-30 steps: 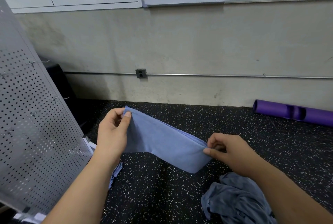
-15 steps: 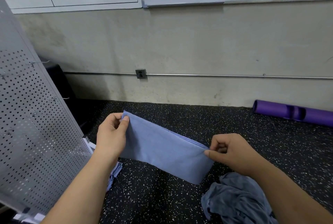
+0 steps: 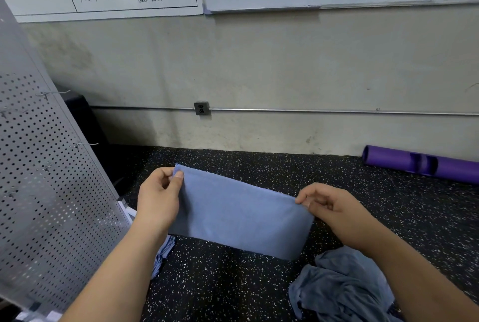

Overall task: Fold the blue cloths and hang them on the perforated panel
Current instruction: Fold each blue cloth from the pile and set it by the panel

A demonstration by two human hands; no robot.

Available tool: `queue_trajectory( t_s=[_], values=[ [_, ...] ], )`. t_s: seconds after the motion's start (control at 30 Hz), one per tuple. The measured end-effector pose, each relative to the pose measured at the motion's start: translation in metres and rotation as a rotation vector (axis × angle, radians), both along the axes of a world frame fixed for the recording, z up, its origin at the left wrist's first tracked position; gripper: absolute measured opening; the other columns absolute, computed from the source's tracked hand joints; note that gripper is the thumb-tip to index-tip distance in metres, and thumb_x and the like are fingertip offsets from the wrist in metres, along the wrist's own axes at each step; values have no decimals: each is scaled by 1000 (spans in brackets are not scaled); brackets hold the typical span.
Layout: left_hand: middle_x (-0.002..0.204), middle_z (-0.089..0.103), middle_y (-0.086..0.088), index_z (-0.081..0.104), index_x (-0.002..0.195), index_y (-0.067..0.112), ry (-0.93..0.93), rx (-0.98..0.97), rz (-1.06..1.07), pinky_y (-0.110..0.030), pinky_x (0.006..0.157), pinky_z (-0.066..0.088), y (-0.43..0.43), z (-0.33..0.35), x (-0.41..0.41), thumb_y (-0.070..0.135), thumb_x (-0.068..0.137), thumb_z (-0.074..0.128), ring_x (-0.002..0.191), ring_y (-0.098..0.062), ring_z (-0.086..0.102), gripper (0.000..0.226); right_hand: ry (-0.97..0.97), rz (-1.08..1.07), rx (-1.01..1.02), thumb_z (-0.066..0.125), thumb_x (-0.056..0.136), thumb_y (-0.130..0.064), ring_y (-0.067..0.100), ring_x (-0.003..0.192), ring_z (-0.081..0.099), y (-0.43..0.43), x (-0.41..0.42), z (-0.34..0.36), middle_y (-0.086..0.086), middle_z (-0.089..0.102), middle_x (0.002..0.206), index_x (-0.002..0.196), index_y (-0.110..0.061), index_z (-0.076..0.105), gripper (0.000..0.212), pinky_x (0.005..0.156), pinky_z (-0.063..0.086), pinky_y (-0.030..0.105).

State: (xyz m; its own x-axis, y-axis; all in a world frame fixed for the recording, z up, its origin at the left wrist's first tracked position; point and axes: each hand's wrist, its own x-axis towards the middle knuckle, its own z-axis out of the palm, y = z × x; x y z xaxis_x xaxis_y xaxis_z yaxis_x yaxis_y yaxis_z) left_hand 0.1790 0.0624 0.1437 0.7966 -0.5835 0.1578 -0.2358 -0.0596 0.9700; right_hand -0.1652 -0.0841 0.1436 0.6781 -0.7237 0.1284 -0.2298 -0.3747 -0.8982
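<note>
Speckled black floor (image 3: 220, 282) lies under me. Above it I hold a folded blue cloth (image 3: 241, 218) stretched flat, a smooth rectangle tilting down to the right. My left hand (image 3: 158, 197) pinches its upper left corner and my right hand (image 3: 334, 207) pinches the upper right. A crumpled cloth (image 3: 344, 285) lies below my right arm. The perforated panel (image 3: 46, 192) leans at left, and a purple roller (image 3: 420, 163) rests by the wall.
</note>
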Motion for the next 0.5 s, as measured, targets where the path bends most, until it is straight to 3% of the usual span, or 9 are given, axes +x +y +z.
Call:
queue_trajectory(
  t_s=[0.07,0.17,0.27,0.37,0.5],
  values=[
    [97,76,6,74,102,23,15,-2,-3,-31,79,48,-2,-1,0,27,107,64,89,-9,65,12,7,-29,-7,64,105,-8,16,69,49,1,-1,1,-1,70,78,98,-35,82,32,67,41,33],
    [99,77,3,74,102,22,52,-13,-16,-32,81,48,-4,-4,0,26,106,64,90,-11,65,12,-11,-34,64,75,98,-13,23,71,60,3,-1,3,4,77,86,102,-33,84,22,71,50,40],
    [98,75,3,71,103,23,36,-1,-17,-33,81,47,-4,-5,-1,27,108,61,90,-12,63,12,-50,-39,101,84,91,-18,32,86,73,3,-3,3,9,79,99,113,-31,82,25,86,59,35],
    [100,70,8,64,108,26,-96,57,8,-35,80,45,-2,-4,-5,32,111,54,94,-10,63,12,-69,-72,154,84,90,-21,18,91,76,-2,-8,2,3,80,96,126,-31,76,38,89,58,30],
    [103,67,9,59,113,25,-185,43,11,-31,79,45,-2,0,-13,35,112,49,94,-4,61,14,-83,-137,176,80,93,-19,18,103,78,-3,-9,5,1,83,104,110,-18,82,17,96,58,33]
  ],
)
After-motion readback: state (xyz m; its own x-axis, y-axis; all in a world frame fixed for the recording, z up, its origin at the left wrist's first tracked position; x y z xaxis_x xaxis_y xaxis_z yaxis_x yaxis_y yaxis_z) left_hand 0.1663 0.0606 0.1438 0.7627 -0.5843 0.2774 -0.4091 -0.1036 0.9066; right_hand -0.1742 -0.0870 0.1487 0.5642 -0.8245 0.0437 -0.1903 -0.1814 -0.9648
